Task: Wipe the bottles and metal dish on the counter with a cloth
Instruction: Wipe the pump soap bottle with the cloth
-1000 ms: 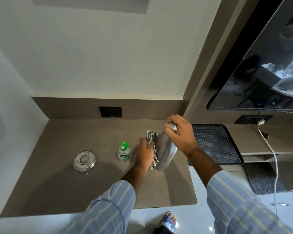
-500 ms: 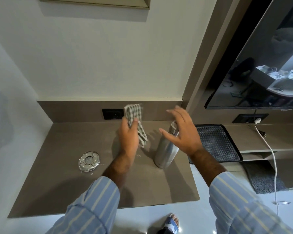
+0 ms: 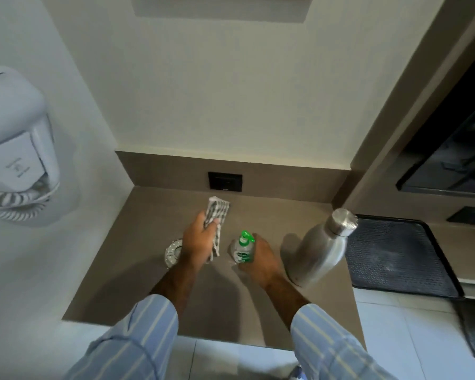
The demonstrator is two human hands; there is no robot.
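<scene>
L hand (image 3: pixel 199 246): I saw it bunch the cloth (image 3: pixel 216 215), centre frame, ready to wipe.
R hand (image 3: pixel 259 260): wrapped round pump bottle (image 3: pixel 241 250), steadying it.
Steel bottle (image 3: pixel 322 249): upright, right of centre.
Metal dish (image 3: pixel 172 252): partly hidden by L hand.

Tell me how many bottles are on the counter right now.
2. A small clear bottle with a green pump, gripped by the right hand, and a steel bottle standing free beside the black mat.
</scene>
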